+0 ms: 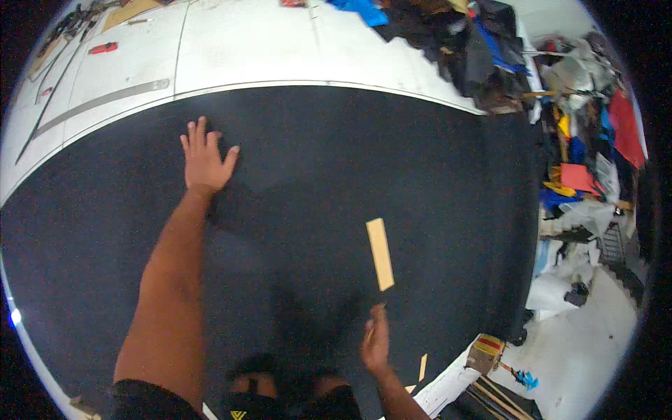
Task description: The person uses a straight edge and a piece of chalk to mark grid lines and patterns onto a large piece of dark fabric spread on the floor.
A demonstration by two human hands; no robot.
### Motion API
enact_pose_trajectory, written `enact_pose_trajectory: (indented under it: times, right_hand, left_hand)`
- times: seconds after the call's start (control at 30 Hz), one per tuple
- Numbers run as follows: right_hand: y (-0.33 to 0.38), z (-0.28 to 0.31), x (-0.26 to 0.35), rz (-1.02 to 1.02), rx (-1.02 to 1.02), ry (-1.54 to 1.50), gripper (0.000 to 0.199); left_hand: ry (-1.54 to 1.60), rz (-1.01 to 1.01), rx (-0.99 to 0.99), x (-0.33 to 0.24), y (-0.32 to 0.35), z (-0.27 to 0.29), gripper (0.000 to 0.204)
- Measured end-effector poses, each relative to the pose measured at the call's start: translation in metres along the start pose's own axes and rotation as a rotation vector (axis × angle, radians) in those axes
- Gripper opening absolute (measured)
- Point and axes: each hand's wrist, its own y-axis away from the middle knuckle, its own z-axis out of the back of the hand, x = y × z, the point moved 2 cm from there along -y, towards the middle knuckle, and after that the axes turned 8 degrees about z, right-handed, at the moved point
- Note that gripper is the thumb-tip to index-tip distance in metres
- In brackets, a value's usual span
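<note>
1. The left hand (204,159) lies flat, fingers spread and open, on the large sheet of dark navy fabric (434,182) that covers most of the white work surface (245,49); it sits in the upper left of the frame and presses the cloth down.
2. The right hand (376,341), low in the centre of the frame, has its fingers closed around a small thin marking tool (374,323) — possibly chalk or a pencil, too small to tell — with the tip resting on the fabric.
3. A flat, narrow tan strip, like a short wooden or card ruler (380,253), lies on the cloth just above the right hand, slightly tilted, not touched by either hand.
4. To mark well here, I judge the cloth should stay taut and flat under the spread left palm, and the tool's tip kept close to the strip's edge — any wrinkle between the hands would skew a line.
5. Two smaller tan offcuts (422,366) lie near the lower edge of the fabric, to the right of the wrist.
6. A heap of coloured fabric scraps (581,140) crowds the right side of the frame, well apart from both hands.
</note>
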Motion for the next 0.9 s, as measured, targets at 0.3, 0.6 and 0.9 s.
enact_pose_trajectory:
  times: [0.3, 0.6, 0.9]
  right_hand:
    - [0.358, 0.040, -0.112, -0.765, 0.157, -0.265, 0.037]
    - [0.466, 0.032, -0.162, -0.705, 0.042, -0.176, 0.031]
    - [0.527, 0.055, -0.149, -0.319, -0.226, -0.225, 0.034]
  left_hand:
    - [0.444, 0.169, 0.079, 0.037, 0.250, 0.143, 0.028]
    - [-0.188, 1.073, 0.661, 0.138, 0.683, 0.294, 0.088]
    - [0.080, 0.824, 0.357, 0.190, 0.737, 0.217, 0.054]
